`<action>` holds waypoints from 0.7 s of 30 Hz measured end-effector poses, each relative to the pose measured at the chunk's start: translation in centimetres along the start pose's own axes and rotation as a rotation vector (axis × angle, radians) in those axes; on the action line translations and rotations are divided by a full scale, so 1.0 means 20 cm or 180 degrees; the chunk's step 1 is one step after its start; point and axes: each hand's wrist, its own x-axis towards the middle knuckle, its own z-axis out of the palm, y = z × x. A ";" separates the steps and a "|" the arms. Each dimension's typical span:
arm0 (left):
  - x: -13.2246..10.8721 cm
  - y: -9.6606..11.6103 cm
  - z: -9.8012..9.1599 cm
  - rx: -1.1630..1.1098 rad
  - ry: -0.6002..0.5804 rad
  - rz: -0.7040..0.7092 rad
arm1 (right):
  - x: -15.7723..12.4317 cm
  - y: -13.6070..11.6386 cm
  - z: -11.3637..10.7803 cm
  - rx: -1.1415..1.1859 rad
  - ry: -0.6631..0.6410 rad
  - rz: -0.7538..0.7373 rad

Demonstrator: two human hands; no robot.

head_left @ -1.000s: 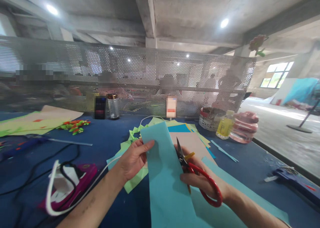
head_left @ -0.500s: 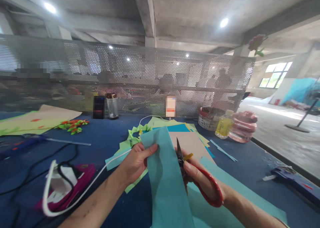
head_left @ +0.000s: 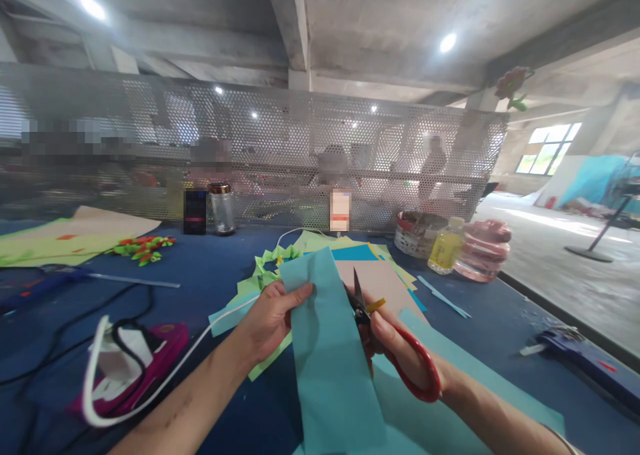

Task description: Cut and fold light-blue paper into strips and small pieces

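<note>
My left hand (head_left: 273, 315) pinches the upper left edge of a long strip of blue-green paper (head_left: 330, 368), thumb on the front and fingers behind. The strip is held raised and runs down toward me. In my right hand (head_left: 387, 335) is a pair of red-handled scissors (head_left: 425, 368), its dark blades parted and pointing up at the strip's right edge. One blade is partly hidden behind the paper. A larger blue-green sheet (head_left: 465, 382) lies on the table under my right forearm. Behind the strip are a beige sheet (head_left: 370, 282) and pleated light-green paper (head_left: 265, 272).
A pink water jug (head_left: 483, 252), a yellow bottle (head_left: 447, 247) and a round container (head_left: 419, 235) stand at the back right. A glass jar (head_left: 223, 210) stands back left. A magenta power strip (head_left: 160, 368) with cables lies at left, a glue gun (head_left: 590, 362) at right.
The scissor blades stand wider apart, with a second blade now showing by the strip's edge. Both hands keep their hold. The whole view has shifted slightly.
</note>
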 end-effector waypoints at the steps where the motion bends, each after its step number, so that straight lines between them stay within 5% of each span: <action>1: 0.00 -0.01 0.00 0.0001 -0.0061 -0.0033 | 0.00 0.00 0.00 -0.0005 -0.0016 0.0010; 7: -0.01 -0.02 0.02 -0.0051 -0.0321 -0.0157 | 0.00 -0.02 0.00 -0.0147 0.0120 0.0056; 21: 0.00 -0.02 0.00 0.0032 -0.0055 -0.0049 | 0.01 0.04 -0.02 0.0028 0.0175 -0.0062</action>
